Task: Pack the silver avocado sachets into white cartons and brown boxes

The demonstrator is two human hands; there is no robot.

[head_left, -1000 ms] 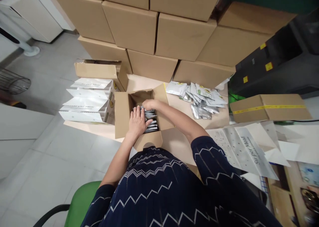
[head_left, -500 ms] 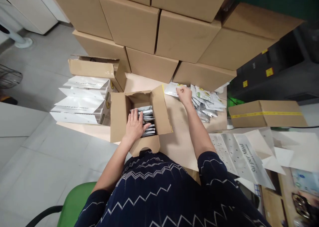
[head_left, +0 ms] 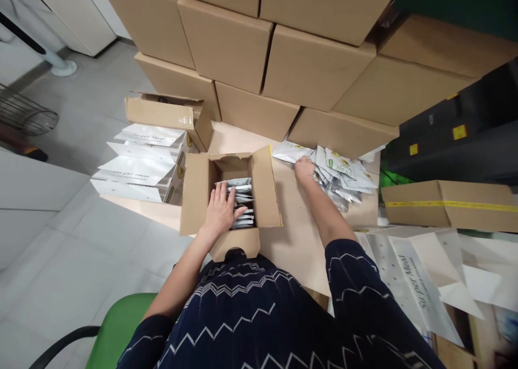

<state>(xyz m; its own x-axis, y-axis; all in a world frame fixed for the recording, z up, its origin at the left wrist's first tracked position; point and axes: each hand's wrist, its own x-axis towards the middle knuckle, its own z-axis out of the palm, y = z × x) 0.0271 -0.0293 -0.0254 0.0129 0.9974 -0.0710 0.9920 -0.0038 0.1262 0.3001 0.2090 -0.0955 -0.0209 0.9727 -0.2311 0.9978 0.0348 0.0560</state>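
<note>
An open cardboard box (head_left: 197, 196) stands in front of me, holding a row of flat silvery-white pouches (head_left: 242, 188). My left hand (head_left: 219, 206) lies on that row inside the box, fingers stretched and the thumb spread. To the right, my right hand (head_left: 305, 170) is closed at the front edge of a white pouch (head_left: 289, 151), at the left end of a loose pile of pouches (head_left: 343, 166). Its fingertips are partly hidden.
Stacked cardboard boxes (head_left: 315, 67) form a wall behind the table. White printed cartons (head_left: 140, 166) and another opened box (head_left: 157, 111) stand left. On the right are a yellow-taped box (head_left: 477, 199) and more white cartons (head_left: 408, 272). A green chair (head_left: 117, 326) is at lower left.
My right hand has shifted slightly toward me along the pouch edge. My left hand stays on the pouches in the box. The whole view has moved a little.
</note>
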